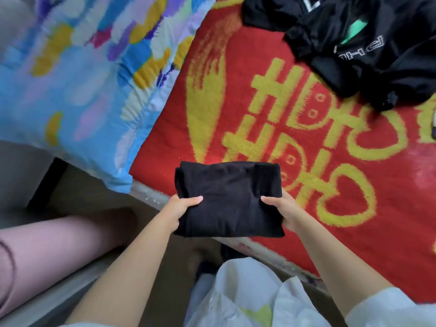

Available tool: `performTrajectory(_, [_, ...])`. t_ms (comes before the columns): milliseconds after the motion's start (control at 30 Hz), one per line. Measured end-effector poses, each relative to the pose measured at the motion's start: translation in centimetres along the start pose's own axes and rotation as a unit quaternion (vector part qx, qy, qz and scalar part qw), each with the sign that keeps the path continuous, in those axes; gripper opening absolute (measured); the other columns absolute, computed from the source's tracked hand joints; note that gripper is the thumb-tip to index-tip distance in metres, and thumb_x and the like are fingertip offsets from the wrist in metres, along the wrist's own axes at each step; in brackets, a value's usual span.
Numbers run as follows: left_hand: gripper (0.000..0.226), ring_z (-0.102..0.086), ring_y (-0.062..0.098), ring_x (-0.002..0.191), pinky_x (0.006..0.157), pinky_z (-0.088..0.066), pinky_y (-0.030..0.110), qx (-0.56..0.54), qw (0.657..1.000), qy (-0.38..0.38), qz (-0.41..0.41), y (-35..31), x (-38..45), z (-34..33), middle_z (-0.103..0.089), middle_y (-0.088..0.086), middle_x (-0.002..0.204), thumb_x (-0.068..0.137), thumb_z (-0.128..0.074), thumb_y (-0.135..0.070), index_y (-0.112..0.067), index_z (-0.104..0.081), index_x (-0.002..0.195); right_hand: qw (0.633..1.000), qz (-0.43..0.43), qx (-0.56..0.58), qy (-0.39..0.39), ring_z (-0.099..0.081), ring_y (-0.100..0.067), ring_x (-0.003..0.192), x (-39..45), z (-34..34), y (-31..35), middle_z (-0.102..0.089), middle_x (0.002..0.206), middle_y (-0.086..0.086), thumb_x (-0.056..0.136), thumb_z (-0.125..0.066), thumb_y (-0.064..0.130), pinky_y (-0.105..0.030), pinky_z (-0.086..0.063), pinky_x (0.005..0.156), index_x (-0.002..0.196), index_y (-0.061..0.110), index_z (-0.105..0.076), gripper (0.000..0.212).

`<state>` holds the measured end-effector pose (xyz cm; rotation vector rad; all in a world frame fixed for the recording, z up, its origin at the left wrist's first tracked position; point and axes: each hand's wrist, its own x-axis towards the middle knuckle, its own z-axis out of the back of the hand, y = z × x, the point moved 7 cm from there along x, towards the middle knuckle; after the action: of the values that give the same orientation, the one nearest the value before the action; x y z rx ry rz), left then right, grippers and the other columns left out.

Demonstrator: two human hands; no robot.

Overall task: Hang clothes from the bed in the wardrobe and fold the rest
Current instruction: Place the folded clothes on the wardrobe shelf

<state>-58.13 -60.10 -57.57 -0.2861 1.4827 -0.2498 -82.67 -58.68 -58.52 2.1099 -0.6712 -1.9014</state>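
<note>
Folded black garment (227,199), held in both hands at the near edge of the bed.

Left hand (182,207) grips the garment's left side, thumb on top; right hand (282,210) grips its right side likewise, the bundle spanning between them over the red blanket (236,67) with yellow characters. Black clothes pile (368,48) lies well apart at the far right. Blue patterned pillow (77,79) lies left of the blanket.
</note>
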Motion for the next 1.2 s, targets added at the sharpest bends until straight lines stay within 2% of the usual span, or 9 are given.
performTrajectory(167, [0.038,-0.061,0.026,0.087,0.078,-0.047,0.032,-0.108,0.989,-0.057,-0.083,0.7,-5.7,7.3,-0.063,0.015,0.112,0.079,-0.063,0.006,0.001,-0.057,0.116,0.990,0.092,-0.106,0.025,-0.056,-0.025,0.096,-2.7,-8.0,4.1,-0.060,0.105,-0.003,0.087,-0.055,-0.003,-0.035,-0.044,0.084,0.112,0.022,-0.049,0.037])
performTrajectory(300, [0.024,-0.059,0.020,0.080,0.080,-0.046,0.032,-0.191,0.964,-0.122,-0.137,3.0,-11.8,14.2,-0.063,0.008,0.093,0.079,-0.064,0.006,-0.007,-0.058,0.099,0.968,0.163,-0.176,0.070,-0.057,-0.023,0.099,-6.5,-16.3,5.3,-0.059,0.109,-0.004,0.085,-0.057,-0.002,-0.038,-0.045,0.092,0.118,0.021,-0.049,0.041])
performTrajectory(433, [0.032,-0.059,0.027,0.102,0.097,-0.044,0.038,-0.268,0.923,-0.189,-0.200,10.2,-20.3,23.1,-0.063,0.006,0.102,0.077,-0.068,-0.001,-0.013,-0.057,0.104,0.921,0.248,-0.258,0.153,-0.058,-0.023,0.100,-13.7,-27.1,2.0,-0.062,0.109,-0.008,0.083,-0.060,-0.001,-0.042,-0.044,0.098,0.111,0.018,-0.055,0.034])
performTrajectory(533, [0.036,-0.061,0.027,0.101,0.096,-0.046,0.039,-0.334,0.878,-0.255,-0.231,19.2,-28.6,29.1,-0.065,0.007,0.105,0.071,-0.075,-0.006,-0.013,-0.060,0.103,0.881,0.277,-0.297,0.245,-0.059,-0.024,0.091,-20.9,-35.0,-3.8,-0.067,0.086,0.004,0.083,-0.061,-0.002,-0.045,-0.044,0.097,0.089,0.024,-0.058,0.027])
performTrajectory(633, [0.028,-0.062,0.024,0.096,0.087,-0.049,0.032,-0.390,0.826,-0.306,-0.268,28.8,-37.0,33.1,-0.065,0.007,0.102,0.078,-0.070,-0.004,-0.011,-0.062,0.104,0.839,0.278,-0.312,0.350,-0.062,-0.014,0.076,-29.3,-41.6,-10.7,-0.069,0.070,0.013,0.084,-0.057,-0.005,-0.035,-0.049,0.084,0.089,0.022,-0.058,0.027])
performTrajectory(733, [0.028,-0.063,0.022,0.093,0.085,-0.049,0.030,-0.423,0.785,-0.348,-0.289,35.9,-42.8,35.4,-0.065,0.008,0.106,0.082,-0.065,-0.005,-0.009,-0.061,0.109,0.785,0.292,-0.338,0.430,-0.062,-0.008,0.084,-36.5,-46.1,-15.9,-0.067,0.094,0.008,0.086,-0.054,-0.005,-0.022,-0.050,0.079,0.093,0.024,-0.056,0.030])
performTrajectory(833, [0.027,-0.061,0.025,0.099,0.090,-0.046,0.033,-0.468,0.729,-0.408,-0.288,43.9,-47.9,37.8,-0.065,0.008,0.108,0.083,-0.065,-0.008,-0.010,-0.061,0.109,0.735,0.299,-0.368,0.484,-0.057,-0.007,0.081,-43.5,-50.2,-21.9,-0.060,0.088,0.011,0.086,-0.056,-0.003,-0.017,-0.047,0.077,0.097,0.019,-0.055,0.025])
performTrajectory(1067, [0.030,-0.059,0.028,0.107,0.093,-0.046,0.037,-0.540,0.586,-0.515,-0.316,59.0,-58.8,42.1,-0.064,0.010,0.113,0.086,-0.061,-0.009,-0.008,-0.059,0.116,0.631,0.262,-0.408,0.606,-0.059,-0.016,0.082,-57.0,-59.3,-36.1,-0.063,0.088,0.000,0.087,-0.054,-0.005,-0.029,-0.047,0.083,0.094,0.018,-0.058,0.025])
performTrajectory(1200, [0.017,-0.059,0.024,0.101,0.090,-0.043,0.034,-0.563,0.516,-0.552,-0.336,65.3,-63.6,45.9,-0.064,0.001,0.101,0.089,-0.056,-0.006,-0.018,-0.060,0.101,0.582,0.238,-0.412,0.660,-0.061,-0.018,0.083,-62.9,-65.3,-43.3,-0.064,0.088,-0.002,0.088,-0.053,-0.004,-0.029,-0.050,0.080,0.096,0.015,-0.058,0.021])
